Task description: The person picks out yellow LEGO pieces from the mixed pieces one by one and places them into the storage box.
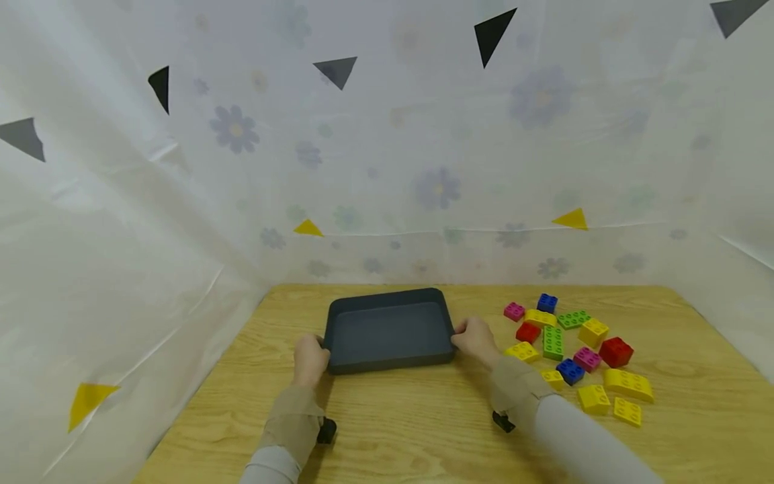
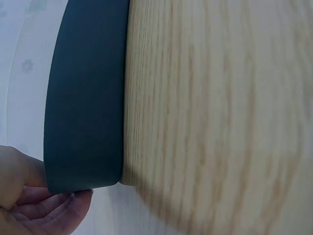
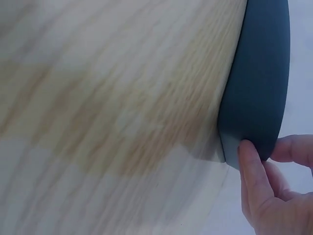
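Note:
A dark grey rectangular tray [image 1: 390,333] with a raised rim lies on the wooden table, slightly turned. My left hand [image 1: 310,357] grips its left side near the front corner, the thumb at the rim. On the opposite side, my right hand [image 1: 476,338] pinches the right wall between thumb and fingers. In the left wrist view, curled fingers [image 2: 54,210] sit under and beside the tray's end. The right wrist view shows a fingertip [image 3: 248,152] pressed on the outer wall, the thumb over the rim.
Several loose toy bricks, among them a red brick [image 1: 616,351], a green brick [image 1: 553,341] and a yellow arched brick [image 1: 629,384], are scattered right of the tray, close to my right forearm. A patterned white curtain [image 1: 387,168] hangs behind the wooden table [image 1: 399,430].

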Demonstrator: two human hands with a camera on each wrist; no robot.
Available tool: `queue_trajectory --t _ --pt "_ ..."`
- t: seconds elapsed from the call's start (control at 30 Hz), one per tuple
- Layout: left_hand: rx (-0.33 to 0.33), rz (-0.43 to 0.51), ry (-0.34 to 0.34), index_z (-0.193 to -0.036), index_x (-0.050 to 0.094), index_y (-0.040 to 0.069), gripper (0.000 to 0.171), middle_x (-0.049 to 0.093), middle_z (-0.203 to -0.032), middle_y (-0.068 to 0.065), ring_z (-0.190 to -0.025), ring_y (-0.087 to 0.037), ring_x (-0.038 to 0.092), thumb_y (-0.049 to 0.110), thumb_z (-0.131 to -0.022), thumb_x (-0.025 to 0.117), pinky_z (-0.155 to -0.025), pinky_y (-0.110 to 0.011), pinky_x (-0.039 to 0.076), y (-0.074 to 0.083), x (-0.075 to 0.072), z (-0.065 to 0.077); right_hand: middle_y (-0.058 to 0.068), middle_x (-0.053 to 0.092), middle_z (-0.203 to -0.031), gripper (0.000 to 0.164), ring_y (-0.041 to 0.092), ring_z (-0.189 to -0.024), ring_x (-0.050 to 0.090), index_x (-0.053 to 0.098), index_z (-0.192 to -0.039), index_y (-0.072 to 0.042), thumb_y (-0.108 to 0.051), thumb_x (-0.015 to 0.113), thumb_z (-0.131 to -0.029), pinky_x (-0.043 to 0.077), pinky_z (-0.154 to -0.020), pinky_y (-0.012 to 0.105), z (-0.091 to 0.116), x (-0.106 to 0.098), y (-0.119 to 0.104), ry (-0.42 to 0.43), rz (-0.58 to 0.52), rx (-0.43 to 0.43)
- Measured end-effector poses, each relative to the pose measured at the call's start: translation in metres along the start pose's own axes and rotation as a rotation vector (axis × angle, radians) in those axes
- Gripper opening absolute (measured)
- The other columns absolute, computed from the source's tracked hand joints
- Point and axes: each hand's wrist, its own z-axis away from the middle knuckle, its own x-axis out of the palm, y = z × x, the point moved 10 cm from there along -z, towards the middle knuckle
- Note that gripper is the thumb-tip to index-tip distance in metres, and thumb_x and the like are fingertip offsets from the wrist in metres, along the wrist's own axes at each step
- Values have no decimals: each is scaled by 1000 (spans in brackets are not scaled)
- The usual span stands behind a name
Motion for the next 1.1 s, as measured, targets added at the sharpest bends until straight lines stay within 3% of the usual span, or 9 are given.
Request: queue_trajectory --t 0.4,0.53,0.9,1.1 --pt "70 16 -19 -81 65 -14 19 63 -74 -21 -65 -28 58 -10 -66 54 -59 -36 49 16 2 4 14 58 -78 13 20 -66 55 57 -85 7 -1 60 -76 50 -61 30 24 -7 14 -67 -82 76" --pt "64 45 -46 -82 64 -14 18 62 -74 -20 -67 -28 59 -10 -68 54 -60 -36 50 16 7 5 15 57 -80 13 19 -67 56 55 -88 8 1 59 -77 51 -61 30 34 -8 20 -87 -130 113" --pt "56 108 -127 -87 63 -15 20 62 -78 -19 -72 -28 60 -12 -69 54 -63 -35 51 23 17 10 17 56 -84 19 20 -69 54 54 -92 9 -2 60 -77 50 -61 29 53 -19 30 -100 -119 145" --pt "134 120 -134 -82 64 -16 18 61 -70 -16 -65 -23 57 -12 -67 54 -58 -33 49 33 19 16 16 55 -83 18 19 -69 53 54 -90 9 0 61 -76 49 -61 30 65 -26 32 -96 -117 137"
